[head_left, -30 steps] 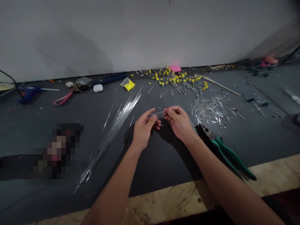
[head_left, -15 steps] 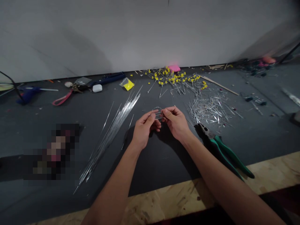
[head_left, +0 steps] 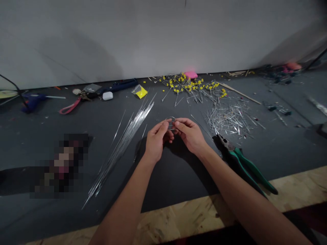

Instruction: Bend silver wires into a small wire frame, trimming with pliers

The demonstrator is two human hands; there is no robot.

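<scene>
- Bridging the person's left hand [head_left: 156,139] and right hand [head_left: 189,134], a thin, curved wire [head_left: 171,129] arcs above the dark tabletop [head_left: 158,190].
- Both pinch it between thumb and fingers.
- Hand-shaping seems the current step; the next move likely calls for steady thumb pressure.
- Green-handled pliers [head_left: 240,156] lie right, straight wires [head_left: 122,146] left.

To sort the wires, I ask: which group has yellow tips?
The wire group at the back, beside the bright pink lump; the long straight wires and the silvery pile near the green-handled pliers show no yellow.
</scene>
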